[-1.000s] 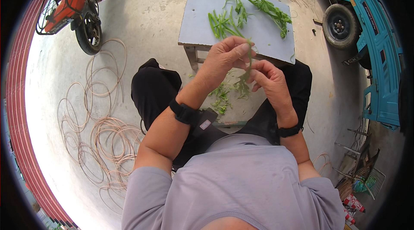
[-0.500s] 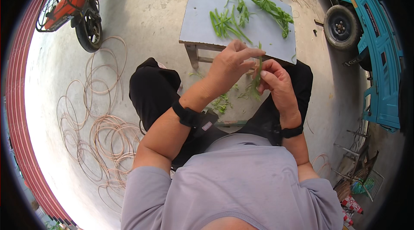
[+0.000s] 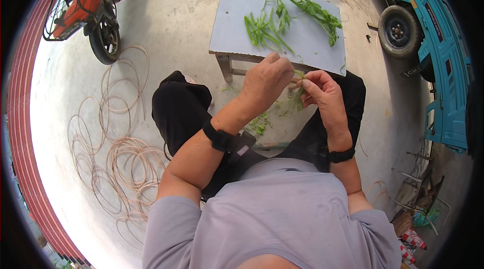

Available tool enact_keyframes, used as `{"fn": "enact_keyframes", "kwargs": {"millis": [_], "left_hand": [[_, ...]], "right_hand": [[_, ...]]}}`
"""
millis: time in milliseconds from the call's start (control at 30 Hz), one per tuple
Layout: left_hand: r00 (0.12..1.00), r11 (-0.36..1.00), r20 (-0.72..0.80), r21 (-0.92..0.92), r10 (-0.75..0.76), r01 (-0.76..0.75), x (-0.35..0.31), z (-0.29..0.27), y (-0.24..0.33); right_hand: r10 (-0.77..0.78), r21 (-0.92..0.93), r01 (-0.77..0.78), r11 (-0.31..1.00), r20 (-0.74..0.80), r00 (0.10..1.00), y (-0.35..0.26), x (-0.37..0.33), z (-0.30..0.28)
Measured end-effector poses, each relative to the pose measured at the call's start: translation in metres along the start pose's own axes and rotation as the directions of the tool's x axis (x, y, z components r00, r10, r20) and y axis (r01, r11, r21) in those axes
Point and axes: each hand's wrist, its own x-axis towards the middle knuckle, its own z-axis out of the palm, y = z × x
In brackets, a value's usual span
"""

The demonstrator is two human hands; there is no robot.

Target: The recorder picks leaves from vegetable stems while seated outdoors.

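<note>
My left hand (image 3: 266,81) is closed, its fingertips pinching one end of a green vegetable stem (image 3: 299,74). My right hand (image 3: 325,90) grips the same stem between thumb and fingers, with thin leafy tips hanging below. Both hands are held over my lap, just in front of the small table (image 3: 232,27). On its grey top lie a pile of bare cut stems (image 3: 259,32), a few leafy stems (image 3: 282,13) beside them, and a bunch of leafy shoots (image 3: 320,17) at the right.
Leaf scraps (image 3: 259,124) lie on the floor between my knees. Loops of thin cane (image 3: 133,160) spread over the concrete at left. A red scooter (image 3: 80,9) stands far left, a blue cargo vehicle (image 3: 443,67) at right, and a metal rack (image 3: 416,178) below it.
The stem between my hands, upright before, now slants from my left fingertips to my right. My left hand has curled closed and sunk slightly. My right hand has barely moved.
</note>
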Motion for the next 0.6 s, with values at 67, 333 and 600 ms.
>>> {"fn": "enact_keyframes", "kwargs": {"millis": [67, 333, 600], "left_hand": [[0.999, 0.999, 0.024, 0.032, -0.039, 0.038, -0.001, 0.0, -0.001], [0.98, 0.997, 0.198, -0.069, -0.012, 0.026, -0.003, 0.001, -0.005], [0.912, 0.808, 0.111, -0.43, -0.395, 0.402, 0.006, -0.009, -0.015]], "right_hand": [[-0.022, 0.029, 0.024, 0.999, -0.052, 0.998, -0.002, 0.001, 0.0], [-0.111, 0.195, 0.154, 0.969, -0.214, 0.971, 0.006, 0.007, -0.013], [-0.175, 0.191, 0.247, 0.95, -0.33, 0.928, -0.003, 0.008, -0.041]]}}
